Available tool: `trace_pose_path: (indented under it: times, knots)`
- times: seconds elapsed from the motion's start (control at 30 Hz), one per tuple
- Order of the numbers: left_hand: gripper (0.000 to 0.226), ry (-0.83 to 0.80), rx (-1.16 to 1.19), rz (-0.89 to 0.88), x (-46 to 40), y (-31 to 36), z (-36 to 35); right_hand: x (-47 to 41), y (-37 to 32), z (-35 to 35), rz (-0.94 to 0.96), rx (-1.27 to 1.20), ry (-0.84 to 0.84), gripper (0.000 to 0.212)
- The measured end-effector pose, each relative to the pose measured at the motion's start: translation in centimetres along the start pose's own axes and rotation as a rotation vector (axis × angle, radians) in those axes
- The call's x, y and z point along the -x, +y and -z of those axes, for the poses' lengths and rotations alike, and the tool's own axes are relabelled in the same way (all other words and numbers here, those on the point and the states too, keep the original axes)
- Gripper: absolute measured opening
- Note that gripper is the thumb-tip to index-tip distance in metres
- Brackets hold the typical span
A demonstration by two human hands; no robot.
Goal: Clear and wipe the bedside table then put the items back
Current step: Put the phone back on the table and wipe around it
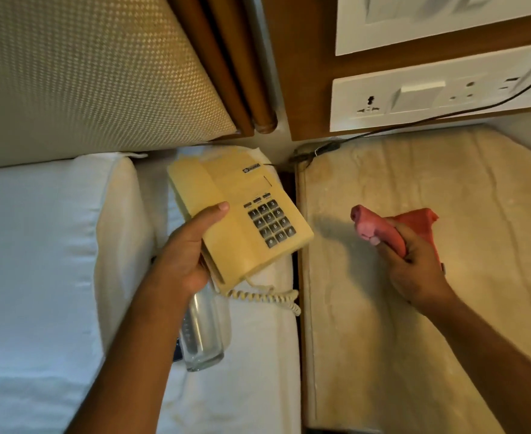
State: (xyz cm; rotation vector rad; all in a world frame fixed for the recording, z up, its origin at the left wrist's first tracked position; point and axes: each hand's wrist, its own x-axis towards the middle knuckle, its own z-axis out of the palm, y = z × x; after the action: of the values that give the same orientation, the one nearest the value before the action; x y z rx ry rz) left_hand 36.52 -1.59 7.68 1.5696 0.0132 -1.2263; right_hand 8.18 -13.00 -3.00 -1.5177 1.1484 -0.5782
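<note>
Left grip (186,261) clamped on cream telephone (242,214), held above bed edge (258,386), beside bench (414,324). Probably light, rigid, smooth plastic; handset loose in cradle, so best pinned by thumb. Coiled cord (267,297) dangling, snag risk. Right grip (414,264) squeezed round soft pink cloth (380,227) over bare marble-like bench. Glass bottle (203,336) lying on bed. Warm dim light.

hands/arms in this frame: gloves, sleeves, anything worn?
Both are bare. The left hand and right hand wear no gloves, and no rings show on the visible fingers. Both forearms are uncovered up to the frame's bottom edge, so no sleeve is in view. A small dark edge shows at the right wrist's outer side; too little of it is visible to tell what it is. No other markings show.
</note>
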Motion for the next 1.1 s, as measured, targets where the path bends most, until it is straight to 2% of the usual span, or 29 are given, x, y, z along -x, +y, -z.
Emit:
trace_pose_path:
  times: [0.07,0.17,0.2,0.23,0.3,0.33,0.4,0.5,0.57,0.67,0.77,0.9,0.97,1.03,1.1]
  knots:
    - [0.051,-0.063,-0.001,0.038,1.4,-1.5,-0.6,-0.1,-0.7,0.5,-0.049,-0.094,0.049,0.017]
    - [0.089,-0.184,-0.100,0.072,3.1,-4.9,-2.2,0.4,-3.5,1.6,-0.074,-0.278,0.049,0.024]
    - [0.091,-0.210,-0.128,0.080,3.4,-6.2,-3.1,0.8,-4.9,1.9,-0.017,-0.294,-0.010,0.028]
    - [0.087,-0.231,-0.156,0.081,3.5,-7.7,-3.9,1.1,-6.3,2.0,0.080,-0.232,-0.064,0.031]
    - [0.080,-0.268,-0.186,0.093,3.6,-10.0,-5.7,1.0,-8.0,1.4,0.261,0.091,-0.098,0.034]
    - [0.081,-0.280,-0.186,0.104,3.4,-10.9,-6.6,0.6,-8.0,1.1,0.302,0.256,-0.097,0.038]
    - [0.083,-0.302,-0.192,0.088,2.8,-11.7,-7.8,0.5,-6.7,0.6,0.246,0.462,-0.122,0.044]
    - [0.079,-0.324,-0.166,0.022,1.4,-11.9,-9.2,3.8,-4.6,1.2,0.192,0.469,-0.085,0.053]
    - [0.089,-0.311,-0.092,0.003,0.7,-11.9,-9.9,8.2,-3.0,1.8,0.197,0.446,-0.046,0.060]
    - [0.097,-0.396,-0.030,0.036,0.2,-12.2,-10.3,12.2,-1.1,2.1,0.274,0.512,-0.037,0.059]
    - [0.103,-0.420,-0.081,0.091,-0.2,-12.7,-11.0,8.5,-1.0,2.8,0.216,0.564,-0.030,0.055]
    - [0.106,-0.363,-0.103,0.108,-1.2,-13.3,-10.9,0.5,-1.8,3.8,0.179,0.702,-0.025,0.051]
    - [0.105,-0.363,-0.110,0.126,-1.8,-13.4,-10.6,-2.3,-1.3,4.9,0.137,0.799,0.043,0.049]
    - [0.102,-0.379,-0.118,0.130,-2.3,-13.4,-10.2,-3.5,-0.6,6.4,0.161,0.913,0.136,0.053]
    - [0.103,-0.357,-0.094,0.115,-2.8,-13.2,-10.0,-3.0,1.1,7.4,0.195,0.981,0.159,0.055]
